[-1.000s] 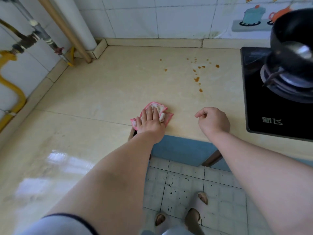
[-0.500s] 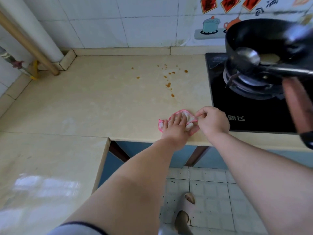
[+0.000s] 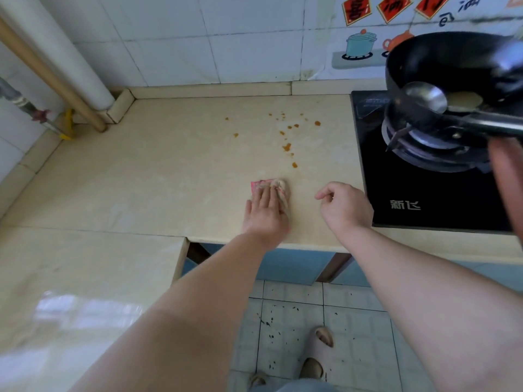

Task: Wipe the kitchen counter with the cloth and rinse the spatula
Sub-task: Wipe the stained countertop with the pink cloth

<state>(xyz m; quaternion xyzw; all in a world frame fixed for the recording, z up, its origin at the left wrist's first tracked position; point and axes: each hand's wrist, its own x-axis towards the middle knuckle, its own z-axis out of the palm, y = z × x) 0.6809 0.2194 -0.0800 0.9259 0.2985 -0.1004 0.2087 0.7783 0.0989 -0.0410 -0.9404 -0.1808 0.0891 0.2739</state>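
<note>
Head view, looking down: a pink cloth (image 3: 276,188) is pressed flat on the beige worktop (image 3: 158,176) near its front edge by the left hand (image 3: 266,213), whose fingers (image 3: 263,193) lie straight and close together on top of it. Just beyond the cloth, a scatter of orange-brown spots (image 3: 287,147) is seen on the worktop, not yet wiped. The right hand (image 3: 346,207) is held just beside the cloth, empty, its fingers loosely curled and pinching nothing. Further right, a black stove (image 3: 424,199) carries a dark pan (image 3: 452,63), in which a metal utensil (image 3: 424,99) rests; whether it is the spatula cannot be told. Wiping is judged to be underway with the stains remaining, and the rinsing is still left.
</note>
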